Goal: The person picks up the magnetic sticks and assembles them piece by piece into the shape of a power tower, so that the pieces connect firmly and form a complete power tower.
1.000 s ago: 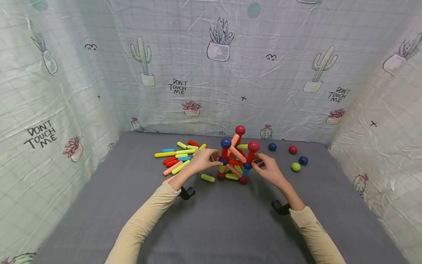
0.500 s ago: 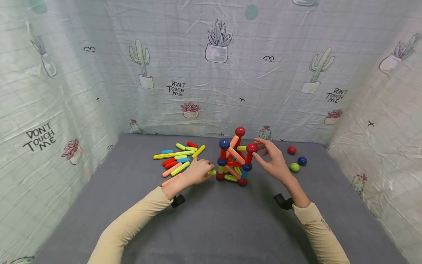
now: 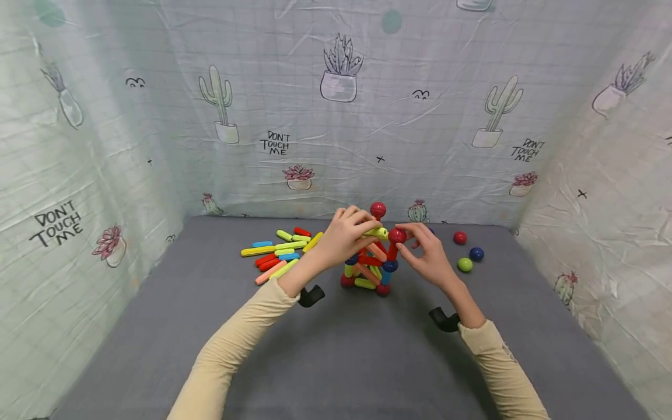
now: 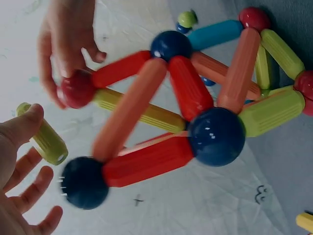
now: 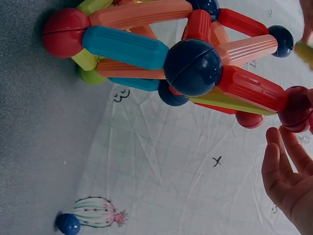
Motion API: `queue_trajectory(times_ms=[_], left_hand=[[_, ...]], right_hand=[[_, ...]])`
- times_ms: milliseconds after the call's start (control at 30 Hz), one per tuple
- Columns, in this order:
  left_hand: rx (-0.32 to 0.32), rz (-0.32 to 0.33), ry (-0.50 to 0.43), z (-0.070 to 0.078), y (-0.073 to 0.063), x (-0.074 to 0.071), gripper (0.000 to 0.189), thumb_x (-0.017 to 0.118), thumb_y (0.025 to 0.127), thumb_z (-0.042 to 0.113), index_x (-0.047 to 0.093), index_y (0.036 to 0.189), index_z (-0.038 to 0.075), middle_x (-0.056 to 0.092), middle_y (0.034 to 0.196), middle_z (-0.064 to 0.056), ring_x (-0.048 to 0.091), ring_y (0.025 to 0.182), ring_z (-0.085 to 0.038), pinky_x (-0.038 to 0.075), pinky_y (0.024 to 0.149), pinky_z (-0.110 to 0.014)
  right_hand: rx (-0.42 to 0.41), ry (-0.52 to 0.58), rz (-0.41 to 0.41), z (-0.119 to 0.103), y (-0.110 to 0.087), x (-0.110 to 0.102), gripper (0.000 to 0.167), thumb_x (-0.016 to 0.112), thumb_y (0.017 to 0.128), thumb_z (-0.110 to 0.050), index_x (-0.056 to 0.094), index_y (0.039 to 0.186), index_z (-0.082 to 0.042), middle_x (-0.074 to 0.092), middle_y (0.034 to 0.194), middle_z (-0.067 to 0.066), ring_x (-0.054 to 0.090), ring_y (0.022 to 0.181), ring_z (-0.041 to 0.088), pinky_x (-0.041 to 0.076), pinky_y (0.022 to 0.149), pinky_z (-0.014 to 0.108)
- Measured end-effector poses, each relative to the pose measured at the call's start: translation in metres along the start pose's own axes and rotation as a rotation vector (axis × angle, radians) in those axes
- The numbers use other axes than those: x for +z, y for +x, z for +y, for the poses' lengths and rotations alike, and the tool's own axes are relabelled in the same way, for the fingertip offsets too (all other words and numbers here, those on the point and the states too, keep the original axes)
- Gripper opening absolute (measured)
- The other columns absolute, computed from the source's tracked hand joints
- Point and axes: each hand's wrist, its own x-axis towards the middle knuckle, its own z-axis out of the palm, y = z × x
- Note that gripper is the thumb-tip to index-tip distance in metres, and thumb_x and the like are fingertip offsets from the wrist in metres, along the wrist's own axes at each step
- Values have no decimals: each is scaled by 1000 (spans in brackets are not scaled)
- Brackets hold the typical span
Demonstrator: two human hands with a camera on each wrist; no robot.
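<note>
A tower of magnetic rods and balls stands on the table, with a blue ball (image 3: pixel 390 266) at mid height. Between thumb and fingers, my left hand (image 3: pixel 343 236) pinches a short yellow-green rod (image 3: pixel 379 233) level with the tower's top. In the left wrist view this rod (image 4: pixel 49 139) is apart from the top blue ball (image 4: pixel 84 183) and the red ball (image 4: pixel 77 89). My right hand (image 3: pixel 427 254) holds that top red ball (image 3: pixel 396 235) by its fingertips, on an upright red rod. My left hand covers part of the tower in the head view.
Loose rods in several colours, among them a long yellow rod (image 3: pixel 257 251), lie left of the tower. On the right are a red ball (image 3: pixel 459 237), a blue ball (image 3: pixel 476 254) and a green ball (image 3: pixel 465 265). A printed curtain (image 3: pixel 336 151) hangs behind the grey table (image 3: pixel 346 361).
My left hand left the tower's middle blue ball, took the yellow-green rod from the table and raised it to the top. My right hand moved up from a middle blue ball to the top red ball.
</note>
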Motion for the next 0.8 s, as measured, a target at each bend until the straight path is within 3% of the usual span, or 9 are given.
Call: queue_trajectory(times_ms=[200,367,467,633,700,800], left_hand=[[-44,-61,56,-5,7,10,26,67,78,25,66,103,18,59,95,1,46,85,-15,34,76,-34],[-68,-184,205,0,10,11,26,59,84,31,64,108,23,61,100,2,48,89,-17,33,79,-38],[-75,-211,267,3,10,14,26,58,85,33,63,108,24,61,101,2,49,89,-17,34,80,-40],[-126,-125,246,3,2,17,37,62,82,35,59,115,20,59,106,-1,49,93,-20,35,80,-41],[-204,-70,205,2,-5,15,48,64,79,37,54,121,16,56,109,-4,49,96,-22,35,78,-40],[-397,-17,63,0,-22,13,60,70,74,36,49,123,9,55,106,-10,50,93,-24,37,73,-37]], right_hand=[[6,-13,-2,1,1,-2,37,63,80,-5,54,116,-7,56,108,9,49,83,9,44,64,23],[16,-21,9,1,1,-2,37,64,80,-5,55,116,-7,58,107,9,51,83,11,43,65,19],[15,-16,9,1,0,-2,38,64,80,-4,55,116,-7,59,107,9,53,83,14,44,65,20],[33,-16,-30,2,-1,-2,46,64,79,-6,49,122,-5,58,108,11,54,85,18,46,66,27],[76,-15,-74,4,-2,-2,51,65,80,-9,45,126,-4,58,108,12,56,87,19,48,66,32],[174,5,-181,8,-8,0,52,64,81,-13,42,127,-2,58,106,15,58,88,23,49,69,39]])
